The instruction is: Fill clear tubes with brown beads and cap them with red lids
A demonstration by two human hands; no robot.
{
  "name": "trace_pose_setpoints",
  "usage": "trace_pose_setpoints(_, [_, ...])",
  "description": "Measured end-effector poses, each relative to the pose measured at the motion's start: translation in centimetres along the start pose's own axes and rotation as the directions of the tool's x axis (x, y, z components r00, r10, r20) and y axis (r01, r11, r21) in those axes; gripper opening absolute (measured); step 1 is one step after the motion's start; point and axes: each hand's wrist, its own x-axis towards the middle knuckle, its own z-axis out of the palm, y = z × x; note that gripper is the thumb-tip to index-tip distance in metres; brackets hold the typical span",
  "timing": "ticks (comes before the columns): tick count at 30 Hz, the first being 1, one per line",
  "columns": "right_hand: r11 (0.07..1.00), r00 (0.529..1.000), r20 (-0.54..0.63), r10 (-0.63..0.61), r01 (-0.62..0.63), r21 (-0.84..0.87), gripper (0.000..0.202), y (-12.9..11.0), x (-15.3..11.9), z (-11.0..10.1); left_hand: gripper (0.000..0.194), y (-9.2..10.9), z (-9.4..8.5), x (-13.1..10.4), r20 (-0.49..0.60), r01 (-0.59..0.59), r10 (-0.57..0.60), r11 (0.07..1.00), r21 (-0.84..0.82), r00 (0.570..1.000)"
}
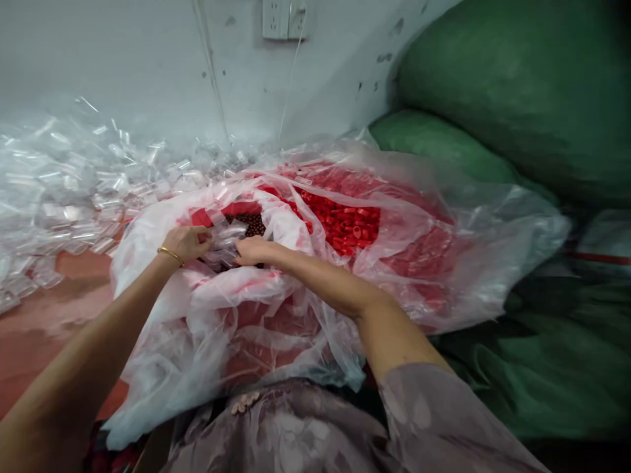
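Observation:
Both my hands are inside the opening of a white translucent plastic bag. My left hand, with a gold bangle at the wrist, is closed, its fingertips pinching the left side of some clear plastic pieces. From the right, my right hand has curled fingers closed on the same clear pieces. Blur hides how many there are and their exact shape. Small round brown beads lie just behind them in the opening, beside a bit of red lining.
Right of the opening, a clear bag holds many small red plastic parts. A heap of clear plastic containers covers the left of the reddish-brown surface. Large green sacks stand at the right. A wall socket has a cord hanging down.

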Motion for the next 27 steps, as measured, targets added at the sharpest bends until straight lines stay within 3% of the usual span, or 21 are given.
trace_pose_setpoints(4, [0.971, 0.996, 0.051, -0.073, 0.083, -0.224, 0.051, -1.9, -0.7, 0.0, 0.041, 0.8, -0.3, -1.7, -0.014, 0.060, -0.061, 0.998, -0.029, 0.998])
trace_pose_setpoints(6, [0.948, 0.998, 0.040, -0.047, 0.057, -0.313, 0.044, -1.7, -1.8, -0.8, 0.037, 1.1, -0.2, -2.4, 0.013, 0.102, -0.102, 0.994, -0.034, 0.995])
trace_pose_setpoints(10, [0.909, 1.000, 0.003, -0.001, 0.002, -0.418, 0.032, -0.4, -4.9, -2.4, 0.039, 1.8, 0.3, -3.4, 0.055, 0.046, -0.044, 0.998, -0.047, 0.998])
trace_pose_setpoints(14, [0.905, 0.994, -0.088, -0.060, 0.017, -0.425, 0.031, -0.1, -7.6, -3.5, 0.037, 2.6, 0.7, -4.3, 0.147, 0.052, -0.039, 0.995, -0.081, 0.988])
trace_pose_setpoints(17, [0.913, 0.965, -0.249, -0.086, -0.024, -0.407, 0.039, 0.9, -9.5, -5.9, 0.032, 2.6, 1.0, -4.7, 0.185, 0.042, -0.016, 0.990, -0.138, 0.983])
trace_pose_setpoints(19, [0.905, 0.911, -0.411, -0.016, -0.162, -0.394, 0.045, 2.8, -10.9, -8.6, 0.030, 2.5, 1.0, -4.9, 0.179, 0.015, 0.013, 0.988, -0.151, 0.984])
trace_pose_setpoints(21, [0.819, 0.758, -0.635, 0.152, -0.456, -0.348, 0.047, 5.7, -12.1, -11.4, 0.029, 2.8, 0.7, -5.0, 0.134, -0.076, 0.092, 0.989, -0.125, 0.987])
trace_pose_setpoints(22, [0.733, 0.706, -0.659, 0.261, -0.589, -0.340, 0.047, 7.4, -12.5, -12.6, 0.028, 3.1, 0.4, -4.9, 0.122, -0.141, 0.154, 0.985, -0.103, 0.980])
trace_pose_setpoints(23, [0.621, 0.659, -0.633, 0.406, -0.708, -0.338, 0.049, 9.1, -12.7, -13.5, 0.026, 3.6, 0.1, -4.8, 0.134, -0.211, 0.220, 0.974, -0.082, 0.966])
trace_pose_setpoints(25, [0.447, 0.593, -0.534, 0.603, -0.805, -0.390, 0.052, 12.1, -12.4, -14.3, 0.024, 4.9, -0.2, -4.0, 0.223, -0.325, 0.330, 0.944, -0.061, 0.917])
trace_pose_setpoints(27, [0.384, 0.567, -0.463, 0.681, -0.815, -0.434, 0.050, 14.0, -11.6, -14.1, 0.024, 6.2, 0.1, -2.6, 0.340, -0.383, 0.377, 0.922, -0.052, 0.862])
